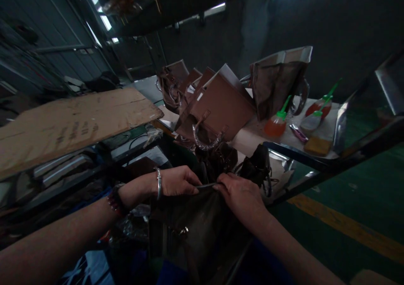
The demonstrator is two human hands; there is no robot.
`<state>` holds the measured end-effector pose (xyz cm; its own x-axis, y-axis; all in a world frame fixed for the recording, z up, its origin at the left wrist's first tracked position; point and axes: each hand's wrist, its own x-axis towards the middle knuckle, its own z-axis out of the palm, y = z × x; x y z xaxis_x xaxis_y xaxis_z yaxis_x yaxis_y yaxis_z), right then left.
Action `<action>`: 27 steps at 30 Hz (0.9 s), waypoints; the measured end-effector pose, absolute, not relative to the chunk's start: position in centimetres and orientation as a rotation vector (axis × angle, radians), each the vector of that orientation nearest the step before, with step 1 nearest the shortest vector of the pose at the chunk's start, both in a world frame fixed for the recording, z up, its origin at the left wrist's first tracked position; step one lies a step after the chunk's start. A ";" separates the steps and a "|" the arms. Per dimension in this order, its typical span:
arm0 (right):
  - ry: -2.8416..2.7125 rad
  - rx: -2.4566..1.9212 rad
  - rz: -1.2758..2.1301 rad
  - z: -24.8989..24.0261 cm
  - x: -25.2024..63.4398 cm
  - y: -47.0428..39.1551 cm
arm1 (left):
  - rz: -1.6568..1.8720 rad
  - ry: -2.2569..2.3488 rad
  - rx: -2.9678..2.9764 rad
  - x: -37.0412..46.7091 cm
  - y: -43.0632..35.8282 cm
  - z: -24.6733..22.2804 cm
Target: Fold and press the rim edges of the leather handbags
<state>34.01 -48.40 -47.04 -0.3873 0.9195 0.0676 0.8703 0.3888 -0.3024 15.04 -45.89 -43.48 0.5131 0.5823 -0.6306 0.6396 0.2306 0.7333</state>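
A dark brown bag (202, 226) hangs in front of me at the lower middle, its upper edge stretched between my hands. My left hand (181, 181), below a silver bangle, pinches that edge on the left. Close by on the right, my right hand (241, 192) grips the same edge between thumb and fingers. A small metal clasp (182, 231) shows on the bag's dark side. The lower part of the bag fades into shadow over blue cloth.
Brown bags (221, 104) with wrapped handles stand on the bench beyond my hands. Bottles with green nozzles (275, 124) and a yellow-brown block (317, 145) sit at its right. A cardboard sheet (78, 121) lies at left. A metal frame edge (303, 161) runs at right.
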 end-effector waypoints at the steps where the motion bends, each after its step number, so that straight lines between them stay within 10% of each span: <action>1: -2.420 -1.567 0.341 -47.0 33.9 -48.3 | -0.080 1.148 1.441 15.1 -45.8 -43.3; 27: -2.405 -1.161 0.983 -45.6 39.7 -46.9 | 0.168 1.241 1.815 16.7 -47.9 -42.3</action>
